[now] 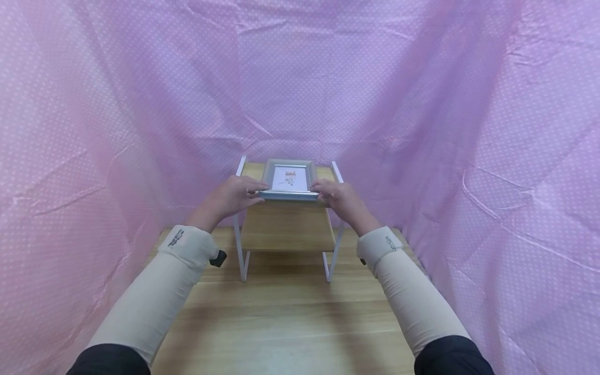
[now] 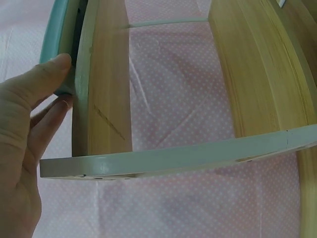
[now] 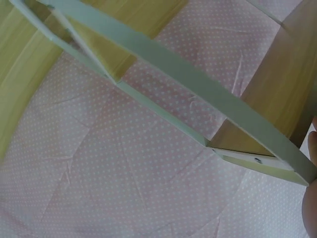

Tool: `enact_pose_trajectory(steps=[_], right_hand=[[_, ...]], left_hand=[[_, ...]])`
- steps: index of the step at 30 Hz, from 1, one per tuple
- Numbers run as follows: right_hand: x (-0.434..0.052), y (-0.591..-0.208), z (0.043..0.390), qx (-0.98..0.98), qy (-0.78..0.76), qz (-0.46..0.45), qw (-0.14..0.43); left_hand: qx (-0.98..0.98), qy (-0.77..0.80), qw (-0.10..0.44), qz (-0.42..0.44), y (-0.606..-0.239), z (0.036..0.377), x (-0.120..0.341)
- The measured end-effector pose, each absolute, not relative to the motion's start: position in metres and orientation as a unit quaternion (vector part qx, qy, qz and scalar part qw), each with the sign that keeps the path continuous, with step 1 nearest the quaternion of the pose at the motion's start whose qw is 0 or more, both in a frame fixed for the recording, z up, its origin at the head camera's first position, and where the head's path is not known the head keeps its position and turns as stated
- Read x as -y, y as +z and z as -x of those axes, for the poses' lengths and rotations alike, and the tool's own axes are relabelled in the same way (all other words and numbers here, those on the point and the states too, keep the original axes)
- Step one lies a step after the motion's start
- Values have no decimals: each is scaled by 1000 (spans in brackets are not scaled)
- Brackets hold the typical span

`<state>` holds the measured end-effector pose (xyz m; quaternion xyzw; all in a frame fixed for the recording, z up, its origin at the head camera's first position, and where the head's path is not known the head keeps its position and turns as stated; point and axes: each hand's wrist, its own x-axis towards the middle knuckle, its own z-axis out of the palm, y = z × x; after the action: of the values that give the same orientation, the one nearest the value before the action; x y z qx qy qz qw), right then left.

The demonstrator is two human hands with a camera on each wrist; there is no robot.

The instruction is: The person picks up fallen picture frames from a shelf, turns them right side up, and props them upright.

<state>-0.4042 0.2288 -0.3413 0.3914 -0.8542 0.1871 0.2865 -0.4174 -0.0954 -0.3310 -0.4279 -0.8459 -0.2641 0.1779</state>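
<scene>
Picture frame (image 1: 289,179) lying on the top board of the small shelf (image 1: 286,226), gripped at its near corners: left hand (image 1: 233,198) pinching with thumb over the edge, right hand (image 1: 340,200) likewise (fingers partly hidden). Best kept level, both grips even, clear of the white side rails (image 1: 336,172).

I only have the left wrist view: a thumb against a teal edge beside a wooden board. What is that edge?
Observer: A picture frame, lying on the top shelf of a small white rack.
Operator: Does the right hand touch it too?
Observer: Yes; the right hand grips its right near corner, the left hand its left near corner.
Operator: What does the rack stand on?
Observer: A wooden table, with pink dotted cloth around it.
</scene>
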Motion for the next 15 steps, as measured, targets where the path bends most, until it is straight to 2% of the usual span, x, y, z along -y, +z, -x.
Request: enact_pose_trajectory(steps=[6,15], right_hand=[[-228,-341,400,859,148,-396,288],[-228,-338,389,884,85,-394,237]], left_hand=[[851,-228,198,430,-329,418,95],[862,-208,196,419,-329,414,96]])
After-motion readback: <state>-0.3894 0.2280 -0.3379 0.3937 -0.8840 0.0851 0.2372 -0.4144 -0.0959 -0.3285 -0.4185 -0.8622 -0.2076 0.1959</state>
